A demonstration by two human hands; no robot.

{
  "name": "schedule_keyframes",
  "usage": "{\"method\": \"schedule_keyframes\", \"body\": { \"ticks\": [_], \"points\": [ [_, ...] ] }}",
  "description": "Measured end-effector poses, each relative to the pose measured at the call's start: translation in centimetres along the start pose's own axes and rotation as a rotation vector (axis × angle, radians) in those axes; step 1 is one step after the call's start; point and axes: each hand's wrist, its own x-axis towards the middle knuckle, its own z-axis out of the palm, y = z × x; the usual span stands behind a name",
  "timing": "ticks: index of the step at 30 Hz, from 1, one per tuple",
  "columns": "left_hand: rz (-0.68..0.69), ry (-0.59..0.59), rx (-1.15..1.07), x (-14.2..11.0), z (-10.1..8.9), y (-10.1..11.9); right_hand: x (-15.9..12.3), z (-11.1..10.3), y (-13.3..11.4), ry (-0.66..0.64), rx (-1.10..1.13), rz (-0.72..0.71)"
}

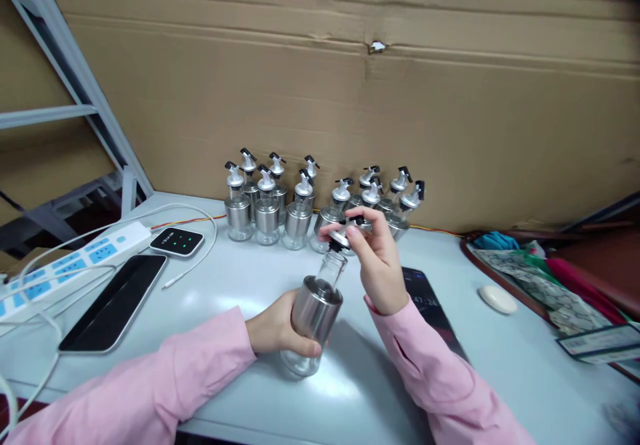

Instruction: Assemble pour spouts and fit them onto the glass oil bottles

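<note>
A glass oil bottle point(317, 315) with a brushed steel sleeve leans slightly to the right near the front of the table. My left hand point(285, 328) is wrapped round its lower part. Above its glass neck, my right hand point(373, 255) grips a silver pour spout point(341, 237) with a black lever, its fingers closed on the cap. The spout's black underside is at the bottle's mouth; whether it is seated cannot be made out. Behind stand several similar bottles point(267, 215) with spouts fitted, in two groups along the cardboard.
On the left lie a white power strip point(107, 248), a dark phone point(115, 302), a small device with green lights point(177, 241) and a white cable point(190, 274). Right of my hand are another phone point(435, 308) and a white oval object point(497, 299). A cardboard wall point(320, 98) closes the back.
</note>
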Motion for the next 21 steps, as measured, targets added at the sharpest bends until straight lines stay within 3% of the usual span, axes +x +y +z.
{"method": "schedule_keyframes", "body": {
  "ticks": [11, 21],
  "points": [
    [0.025, 0.021, 0.021, -0.2, 0.4, 0.5, -1.5, 0.4, -0.5, 0.053, 0.025, -0.071],
    [0.021, 0.016, 0.031, -0.3, 0.3, 0.5, -2.0, -0.1, 0.3, -0.048, -0.035, -0.066]
  ]
}}
